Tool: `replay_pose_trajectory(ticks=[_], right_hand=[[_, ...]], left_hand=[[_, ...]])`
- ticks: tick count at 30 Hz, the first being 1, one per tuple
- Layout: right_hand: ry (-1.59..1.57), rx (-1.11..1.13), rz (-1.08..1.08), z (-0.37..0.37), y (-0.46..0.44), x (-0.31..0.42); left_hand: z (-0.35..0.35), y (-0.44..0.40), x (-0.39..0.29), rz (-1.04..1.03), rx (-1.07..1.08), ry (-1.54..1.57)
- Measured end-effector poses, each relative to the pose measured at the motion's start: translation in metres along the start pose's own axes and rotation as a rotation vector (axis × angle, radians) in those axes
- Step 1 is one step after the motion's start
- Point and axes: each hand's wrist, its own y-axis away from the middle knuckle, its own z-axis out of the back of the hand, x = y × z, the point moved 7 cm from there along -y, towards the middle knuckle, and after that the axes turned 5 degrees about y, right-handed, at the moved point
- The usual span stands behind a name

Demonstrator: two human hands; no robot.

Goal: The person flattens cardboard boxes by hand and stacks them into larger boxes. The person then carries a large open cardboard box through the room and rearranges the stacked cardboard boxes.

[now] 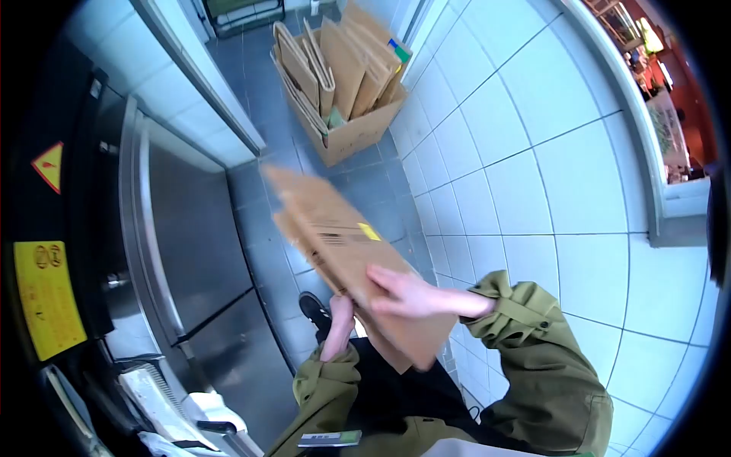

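I hold a folded brown cardboard box (pixel 346 247) in front of me, tilted, with its layers slightly apart at the left edge. Dark print and a small yellow label mark its upper face. My left hand (pixel 340 320) closes on the lower left edge, its fingertips partly hidden by the cardboard. Across the upper face near the right edge lies my right hand (pixel 407 295), holding the sheet from that side. Its fingers are a little blurred.
A large cardboard box (pixel 354 141) full of flattened cardboard stands on the grey tiled floor (pixel 263 194) by a doorway. Steel fridge doors (pixel 190 190) line the left side. A white tiled wall (pixel 502 167) rises at right, with an opening (pixel 670 99) above.
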Motion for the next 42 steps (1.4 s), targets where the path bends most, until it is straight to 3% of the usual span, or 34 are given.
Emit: replay_pose_trajectory(ticks=[2,4,8,10,12,14,16,18,19,20,22,24,26,28,30,32,35,38,40,42], right_hand=[[-0.034,0.156,0.093,0.021,0.041,0.017],[0.18,0.084,0.083,0.067,0.072,0.066],[0.569,-0.364,0.234,0.107,0.092,0.132],[0.542,-0.632,0.301,0.129,0.087,0.16],[0.617,-0.834,0.35,0.147,0.078,0.171],[0.775,-1.078,0.362,0.175,0.063,0.175],[0.743,-1.259,0.307,0.219,0.048,0.167],[0.563,-1.216,0.197,0.279,0.042,0.132],[0.354,-1.333,0.116,0.314,0.044,0.117],[0.141,-1.435,0.033,0.345,0.043,0.095],[-0.231,-1.417,0.107,0.399,0.029,0.037],[-0.415,-1.378,0.039,0.429,0.017,-0.036],[-0.51,-1.358,-0.107,0.442,0.009,-0.09],[-0.511,-1.329,-0.174,0.457,0.007,-0.126],[-0.482,-1.306,-0.176,0.473,0.007,-0.149],[-0.422,-1.27,-0.241,0.496,0.005,-0.143],[-0.4,-1.296,-0.307,0.507,-0.003,-0.118],[-0.278,-1.287,-0.365,0.508,-0.014,-0.082],[-0.14,-1.286,-0.361,0.511,-0.014,-0.052],[-0.106,-1.29,-0.342,0.521,-0.009,-0.018]], left_hand=[[-0.003,0.011,-0.023,0.043,0.05,0.085],[-0.023,0.023,-0.062,0.081,0.103,0.198],[-0.072,0.033,-0.141,0.117,0.254,0.314],[-0.152,0.118,-0.254,0.026,0.423,0.223],[-0.193,0.093,-0.297,-0.157,0.616,0.092],[-0.237,0.119,-0.35,-0.447,0.749,0.112],[-0.281,0.086,-0.39,-0.461,0.67,-0.134],[-0.322,0.119,-0.427,-0.488,0.648,-0.156],[-0.345,0.116,-0.432,-0.518,0.791,-0.132],[-0.356,0.098,-0.437,-0.556,0.75,-0.13],[-0.367,0.026,-0.451,-1.253,0.242,-0.67],[-0.369,-0.066,-0.442,-1.157,-0.055,-0.746],[-0.383,-0.121,-0.422,-1.023,-0.137,-0.838],[-0.422,-0.162,-0.39,-1.147,0.208,-0.759],[-0.442,-0.141,-0.383,-1.02,0.007,-0.937],[-0.448,-0.135,-0.39,-1.172,-0.062,-0.811],[-0.451,-0.135,-0.396,-1.069,0.071,-0.571],[-0.397,-0.163,-0.407,-1.039,-0.259,-0.517],[-0.35,-0.203,-0.393,-0.887,-0.565,-0.414],[-0.315,-0.247,-0.37,-0.589,-0.54,-0.159]])
